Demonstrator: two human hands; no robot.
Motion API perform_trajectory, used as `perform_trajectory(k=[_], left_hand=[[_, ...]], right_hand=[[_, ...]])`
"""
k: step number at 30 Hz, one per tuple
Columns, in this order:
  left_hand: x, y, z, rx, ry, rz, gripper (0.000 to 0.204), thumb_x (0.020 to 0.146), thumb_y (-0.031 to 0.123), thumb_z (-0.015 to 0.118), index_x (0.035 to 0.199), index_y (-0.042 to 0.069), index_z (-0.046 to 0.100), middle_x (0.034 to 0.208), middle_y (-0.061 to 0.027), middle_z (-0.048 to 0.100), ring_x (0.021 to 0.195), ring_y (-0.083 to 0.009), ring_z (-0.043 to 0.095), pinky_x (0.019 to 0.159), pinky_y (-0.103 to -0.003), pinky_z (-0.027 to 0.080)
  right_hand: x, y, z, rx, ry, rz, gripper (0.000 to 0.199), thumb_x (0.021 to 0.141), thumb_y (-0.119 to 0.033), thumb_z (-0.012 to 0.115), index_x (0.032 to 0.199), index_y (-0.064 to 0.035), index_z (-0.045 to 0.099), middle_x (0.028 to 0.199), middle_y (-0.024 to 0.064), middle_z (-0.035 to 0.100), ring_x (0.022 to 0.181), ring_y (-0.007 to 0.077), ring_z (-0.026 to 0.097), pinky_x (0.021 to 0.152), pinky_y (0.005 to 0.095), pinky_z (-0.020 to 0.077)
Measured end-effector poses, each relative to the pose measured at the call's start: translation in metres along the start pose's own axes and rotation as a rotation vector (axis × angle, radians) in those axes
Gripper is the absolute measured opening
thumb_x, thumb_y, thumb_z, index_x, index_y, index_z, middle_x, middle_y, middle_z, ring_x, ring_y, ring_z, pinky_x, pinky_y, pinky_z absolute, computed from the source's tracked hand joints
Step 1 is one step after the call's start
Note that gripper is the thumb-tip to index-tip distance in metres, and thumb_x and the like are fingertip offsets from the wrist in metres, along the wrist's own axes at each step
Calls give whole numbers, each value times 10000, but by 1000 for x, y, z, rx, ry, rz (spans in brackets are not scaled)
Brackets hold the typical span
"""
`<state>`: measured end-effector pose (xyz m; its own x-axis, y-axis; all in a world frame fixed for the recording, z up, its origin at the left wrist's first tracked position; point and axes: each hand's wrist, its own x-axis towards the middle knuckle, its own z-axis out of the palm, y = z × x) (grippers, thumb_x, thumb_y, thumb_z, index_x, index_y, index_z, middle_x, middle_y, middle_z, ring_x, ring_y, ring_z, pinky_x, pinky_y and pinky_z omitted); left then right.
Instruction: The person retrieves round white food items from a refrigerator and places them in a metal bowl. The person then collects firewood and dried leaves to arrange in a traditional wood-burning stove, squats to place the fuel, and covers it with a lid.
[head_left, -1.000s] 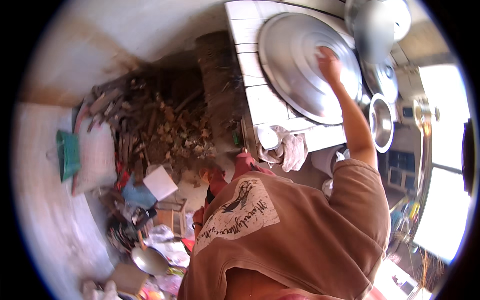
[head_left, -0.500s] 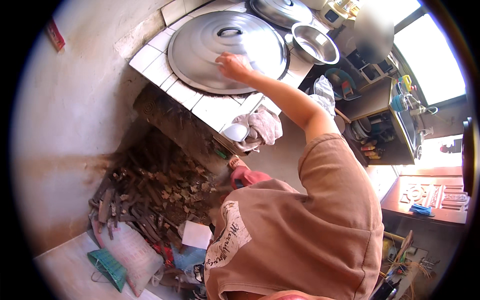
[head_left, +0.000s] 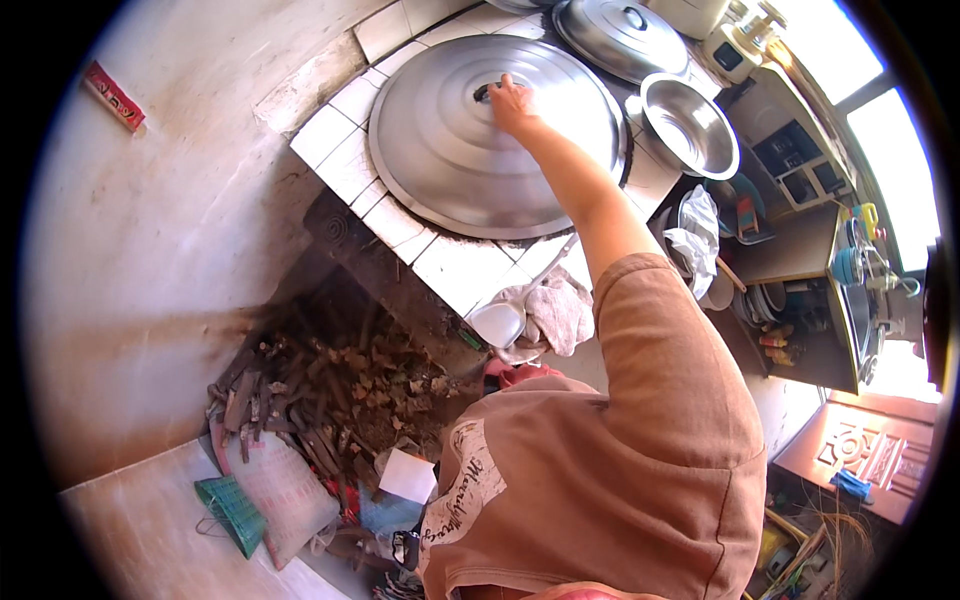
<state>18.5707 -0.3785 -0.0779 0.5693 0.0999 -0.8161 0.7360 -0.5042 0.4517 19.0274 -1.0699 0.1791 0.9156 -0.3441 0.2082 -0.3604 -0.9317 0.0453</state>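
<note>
My right hand is at the centre of a large domed metal lid, its fingers closed round the dark handle. The lid lies flat over the tiled stove top, and what is under it is hidden. Below my right forearm, a metal turner with a long handle lies at the stove's near edge, next to a crumpled pinkish cloth. My left hand is out of view.
A second metal lid and a steel basin stand beyond the large lid. Firewood and dry leaves lie on the floor left, near a woven sack and green basket. Shelves with dishes stand right.
My right hand has moved from the lid's near surface up to its handle and closed on it. The view has shifted, so the stove appears lower and further right.
</note>
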Motion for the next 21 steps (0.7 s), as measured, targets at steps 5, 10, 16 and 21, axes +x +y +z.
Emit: perform_trajectory(k=[5,10,16,21], left_hand=[[-3,13,16,-10,19,-12,457,964,427,533,1193,47,642,868,-141,711,732,-324,675,613,-444,535],[-6,9,28,-29,31,-7,461,968,427,523,1218,56,634,870,-145,710,736,-339,675,617,-459,532],[5,-46,35,503,105,595,467,973,426,512,1249,67,625,873,-150,708,742,-356,675,623,-476,528],[-58,-56,35,-158,191,-116,717,850,701,566,858,11,757,867,-222,722,849,-283,712,712,-403,533]], right_hand=[[26,15,19,-46,24,-19,197,921,-145,553,1054,-74,681,1186,128,601,966,268,708,771,393,576],[46,20,36,-32,102,-109,182,935,-163,536,1059,-118,661,1136,113,622,937,281,713,759,412,582],[85,75,47,-95,392,-181,289,942,-251,540,1216,-214,626,1138,103,644,960,318,674,730,475,549],[-72,-75,-48,307,266,-419,278,957,-231,578,1215,-146,634,1215,74,615,868,248,693,683,381,551]])
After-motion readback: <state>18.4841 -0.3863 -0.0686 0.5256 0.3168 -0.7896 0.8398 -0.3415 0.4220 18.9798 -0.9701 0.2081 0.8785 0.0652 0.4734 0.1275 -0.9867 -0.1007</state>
